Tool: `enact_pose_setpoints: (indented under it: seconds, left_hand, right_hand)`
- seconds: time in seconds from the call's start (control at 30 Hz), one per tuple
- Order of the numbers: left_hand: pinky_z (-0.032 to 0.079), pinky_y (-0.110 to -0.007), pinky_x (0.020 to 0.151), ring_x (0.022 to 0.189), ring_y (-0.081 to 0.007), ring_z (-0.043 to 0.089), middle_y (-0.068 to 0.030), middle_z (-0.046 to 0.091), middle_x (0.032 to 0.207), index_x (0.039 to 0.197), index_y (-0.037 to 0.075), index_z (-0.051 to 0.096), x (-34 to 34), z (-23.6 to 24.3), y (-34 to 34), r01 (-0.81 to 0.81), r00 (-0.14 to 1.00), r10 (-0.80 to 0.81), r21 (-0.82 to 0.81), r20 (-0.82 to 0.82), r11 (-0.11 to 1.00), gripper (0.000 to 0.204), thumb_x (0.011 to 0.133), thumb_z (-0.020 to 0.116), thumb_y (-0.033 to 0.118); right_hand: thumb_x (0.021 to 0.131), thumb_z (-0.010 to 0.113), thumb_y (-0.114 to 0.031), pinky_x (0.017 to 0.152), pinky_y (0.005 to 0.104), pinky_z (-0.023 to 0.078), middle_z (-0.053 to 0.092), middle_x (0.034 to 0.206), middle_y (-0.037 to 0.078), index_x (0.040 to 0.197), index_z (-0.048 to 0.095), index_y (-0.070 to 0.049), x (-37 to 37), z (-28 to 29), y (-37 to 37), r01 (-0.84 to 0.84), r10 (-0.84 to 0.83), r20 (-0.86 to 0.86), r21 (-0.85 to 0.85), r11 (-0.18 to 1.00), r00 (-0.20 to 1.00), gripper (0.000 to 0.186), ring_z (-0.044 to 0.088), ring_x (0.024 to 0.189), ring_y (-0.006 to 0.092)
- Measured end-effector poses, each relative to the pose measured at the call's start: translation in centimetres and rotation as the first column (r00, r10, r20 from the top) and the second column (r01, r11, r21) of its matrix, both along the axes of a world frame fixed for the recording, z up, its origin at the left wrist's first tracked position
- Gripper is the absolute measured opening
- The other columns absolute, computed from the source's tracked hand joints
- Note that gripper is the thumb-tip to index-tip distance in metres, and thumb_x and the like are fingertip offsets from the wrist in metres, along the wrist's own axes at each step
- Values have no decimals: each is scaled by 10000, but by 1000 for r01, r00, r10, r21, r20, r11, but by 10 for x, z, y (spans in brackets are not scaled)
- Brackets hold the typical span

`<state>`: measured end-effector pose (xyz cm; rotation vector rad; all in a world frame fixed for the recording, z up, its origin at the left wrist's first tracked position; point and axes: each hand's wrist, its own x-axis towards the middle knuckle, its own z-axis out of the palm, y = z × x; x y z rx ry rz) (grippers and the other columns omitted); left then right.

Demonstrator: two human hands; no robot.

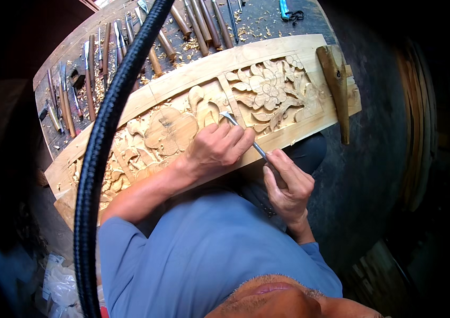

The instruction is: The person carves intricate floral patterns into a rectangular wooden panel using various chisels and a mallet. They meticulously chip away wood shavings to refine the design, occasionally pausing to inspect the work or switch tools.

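Note:
A pale wooden panel point(280, 137) with carved flowers and leaves in relief lies across the table edge in front of me. Both of my hands are on a carving chisel point(260, 150), its metal tip touching the carved part near an upright divider. Curled over the shaft near the blade, my left hand point(218, 146) rests on the panel's lower border. My right hand point(290, 184) grips the other end, off the panel's near edge, and hides the end of the handle. Part of the shaft is covered by my left fingers.
Several chisels and gouges point(198, 26) lie among wood shavings on the dark table point(259, 21). A wooden peg or clamp point(336, 93) crosses the panel's right end. A thick black cable point(98, 143) hangs across the left. Clear plastic bags point(63, 283) sit at lower left.

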<state>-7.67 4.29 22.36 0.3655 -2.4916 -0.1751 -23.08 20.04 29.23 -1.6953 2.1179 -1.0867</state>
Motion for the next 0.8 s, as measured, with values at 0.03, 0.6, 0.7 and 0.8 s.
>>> enact_pose_setpoints:
  seconds: [0.03, 0.6, 0.7, 0.8]
  left_hand:
    - [365, -286, 524, 608, -119, 519, 10, 494, 728, 1005, 92, 671, 0, -2, 0, -8, 1000, 8, -4, 0, 1000, 200, 813, 687, 147]
    - [441, -296, 533, 624, -137, 541, -4, 487, 760, 1075, 107, 683, 0, 2, -5, -13, 997, 9, 50, 71, 999, 242, 833, 672, 114]
    - [443, -293, 535, 631, -129, 545, -3, 495, 766, 1062, 106, 673, 1, 0, -5, -21, 999, 19, 36, 40, 999, 222, 841, 678, 125]
    - [443, -302, 531, 629, -137, 550, -10, 495, 767, 1059, 99, 668, 2, 5, -5, -16, 1000, 16, 48, 9, 999, 220, 840, 680, 125]
  right_hand:
    - [791, 844, 16, 780, 365, 624, 785, 1067, 199, 1166, 778, -26, -1, 2, -3, -17, 18, -21, 9, 1000, 1000, 383, 786, 900, 335]
    - [797, 831, 20, 696, 343, 624, 796, 934, 123, 1061, 784, -20, -17, 0, -25, -160, 158, -69, -18, 987, 985, 271, 789, 785, 265]
    - [783, 842, 13, 673, 339, 612, 784, 895, 122, 1064, 775, -21, -18, 1, -27, -188, 185, -53, -60, 980, 981, 290, 776, 740, 266]
    - [760, 857, 10, 637, 334, 589, 762, 847, 120, 1087, 763, -17, -16, 12, -22, -220, 220, 14, -33, 975, 975, 341, 752, 690, 268]
